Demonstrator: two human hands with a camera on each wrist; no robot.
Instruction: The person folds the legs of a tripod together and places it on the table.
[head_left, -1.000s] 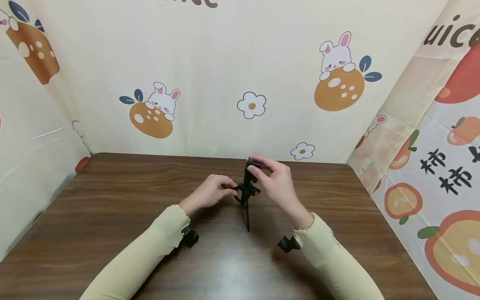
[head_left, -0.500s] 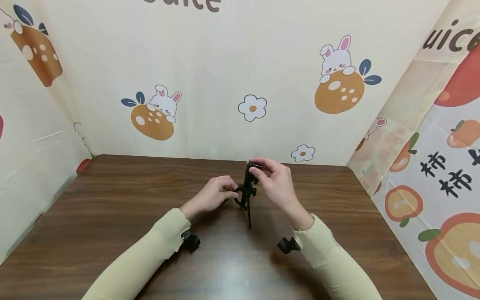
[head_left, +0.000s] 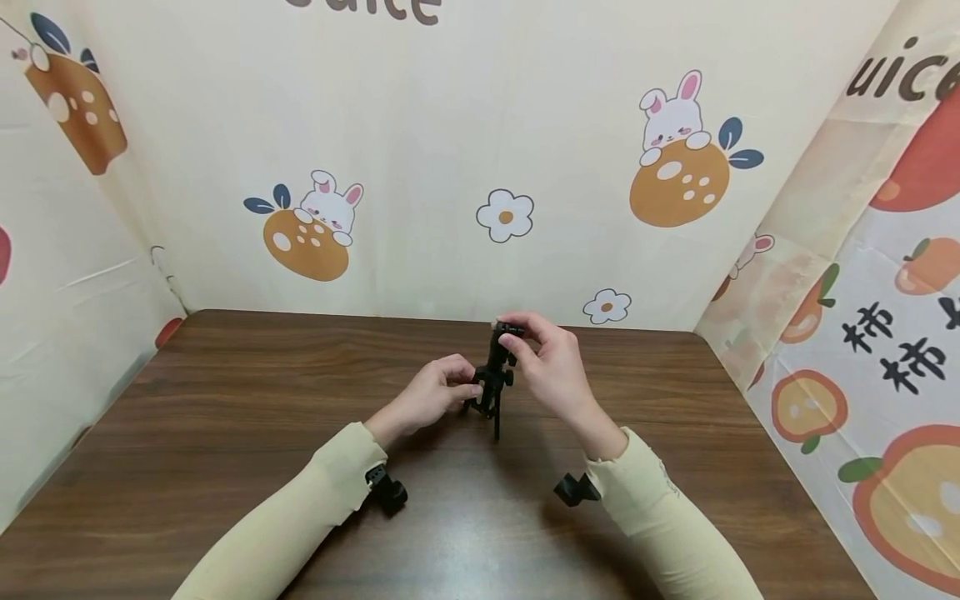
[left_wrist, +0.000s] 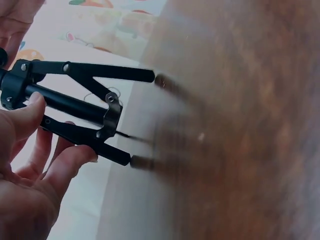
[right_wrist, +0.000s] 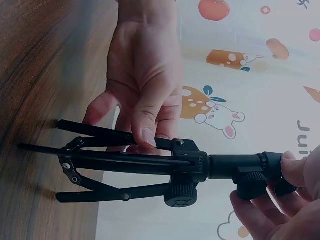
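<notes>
Left hand [head_left: 420,400]: one leg [right_wrist: 97,129] of a small black tripod [head_left: 496,354] is pinched between the thumb and the fingers, with scarcely any gap left around it. Right hand [head_left: 552,367]: the tripod's head [right_wrist: 271,166] is gripped from the right by the thumb and bent fingers. Possible faults are judged from left to right. At the left, skin could be nipped by the hinged brace [right_wrist: 102,142] if the leg were swung, since the thumb is placed close to the brace's end. At the middle, the column could be let slide if the large knob [right_wrist: 181,196] were slack; its tightness cannot be told. At the right, a tip could be caused by an eased hold, as only a narrow base is given by the drawn-in legs. As to position, the tripod is held nearly upright, its top leaning slightly right, over the far middle of the table [head_left: 300,517]; whether every foot bears on the wood cannot be told. It is met low, on its left side, by the left hand and at its top by the right hand; the leg toward the near side [head_left: 497,425] is touched by neither.
</notes>
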